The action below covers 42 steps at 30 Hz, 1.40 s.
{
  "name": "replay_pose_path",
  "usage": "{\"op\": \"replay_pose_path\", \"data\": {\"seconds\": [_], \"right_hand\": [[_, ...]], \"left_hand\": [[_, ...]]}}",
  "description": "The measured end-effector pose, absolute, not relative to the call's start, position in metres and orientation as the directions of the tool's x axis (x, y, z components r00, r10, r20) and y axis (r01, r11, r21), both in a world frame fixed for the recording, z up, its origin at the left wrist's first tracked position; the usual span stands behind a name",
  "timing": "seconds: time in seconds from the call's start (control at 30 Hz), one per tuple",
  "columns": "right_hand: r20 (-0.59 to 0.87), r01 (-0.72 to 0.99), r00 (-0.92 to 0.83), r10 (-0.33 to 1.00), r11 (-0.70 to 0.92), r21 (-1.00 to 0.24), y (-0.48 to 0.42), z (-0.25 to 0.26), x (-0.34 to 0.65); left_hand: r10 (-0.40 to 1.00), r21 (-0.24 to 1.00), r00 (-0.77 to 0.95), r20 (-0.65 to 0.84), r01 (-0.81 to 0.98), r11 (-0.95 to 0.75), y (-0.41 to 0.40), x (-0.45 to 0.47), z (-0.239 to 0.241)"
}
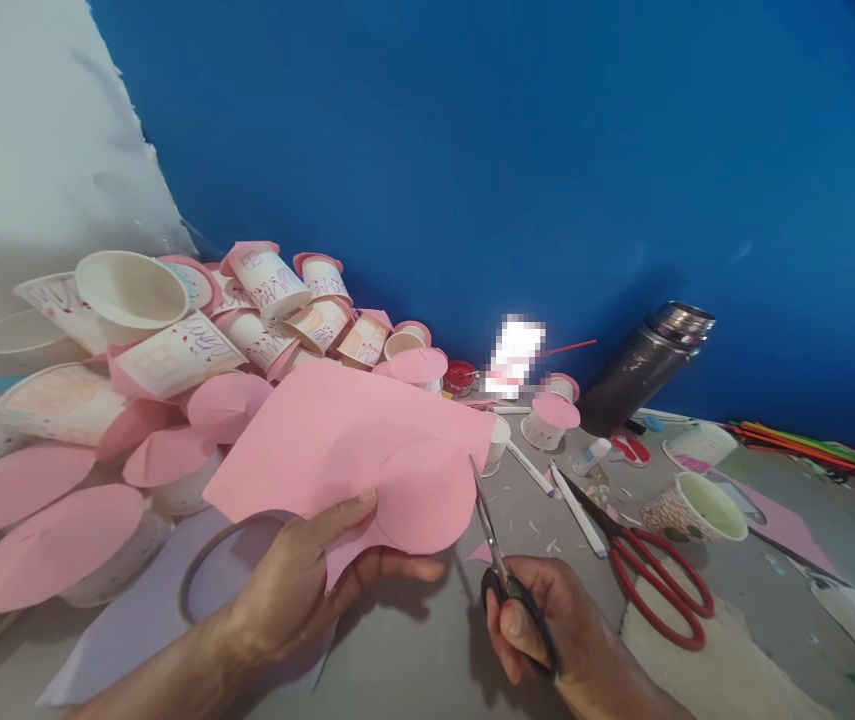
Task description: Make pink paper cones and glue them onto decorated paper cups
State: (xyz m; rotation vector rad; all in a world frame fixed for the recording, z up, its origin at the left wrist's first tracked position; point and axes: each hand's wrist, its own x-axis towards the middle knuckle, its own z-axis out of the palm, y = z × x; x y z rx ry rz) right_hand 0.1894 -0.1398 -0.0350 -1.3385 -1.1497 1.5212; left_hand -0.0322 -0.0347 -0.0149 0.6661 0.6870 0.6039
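A sheet of pink paper (pixel 292 430) is pinched in my left hand (pixel 307 580), thumb on top and fingers beneath. A drawn circle shows on the sheet, and its lower edge follows a curved cut. My right hand (pixel 539 620) grips a pair of black-handled scissors (pixel 498 550) by the loops. Their blades point up and away, close to the right edge of the paper. Below the left hand lies a purple sheet (pixel 134 620) with a grey ring-like band (pixel 191 580) near the wrist.
Decorated paper cups (pixel 269 285) with pink tops are heaped at left. Red-handled scissors (pixel 667 590), white markers (pixel 577 510), a patterned cup (pixel 693 505) and a dark flask (pixel 644 360) stand or lie at right. A blue wall (pixel 472 150) rises behind.
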Motion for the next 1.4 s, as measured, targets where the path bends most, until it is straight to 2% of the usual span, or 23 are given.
{"op": "replay_pose_path", "data": {"seconds": [0.13,0.33,1.13,1.4], "right_hand": [[-0.267,0.015,-0.126,0.955,-0.267,-0.964,-0.139,-0.034,0.191],[-0.265,0.006,-0.132,0.955,-0.267,-0.964,-0.140,-0.032,0.192],[-0.275,0.030,-0.149,0.950,-0.274,-0.961,-0.142,-0.029,0.193],[-0.291,0.072,-0.156,0.944,-0.283,-0.956,-0.143,-0.026,0.195]], "left_hand": [[0.619,0.728,0.717,-0.319,-0.233,0.645,-0.034,-0.034,-0.016],[0.570,0.721,0.753,-0.328,-0.190,0.666,-0.033,-0.036,-0.009],[0.640,0.774,0.682,-0.355,-0.169,0.610,-0.029,-0.038,0.005],[0.673,0.836,0.665,-0.323,-0.133,0.533,-0.023,-0.045,0.000]]}}
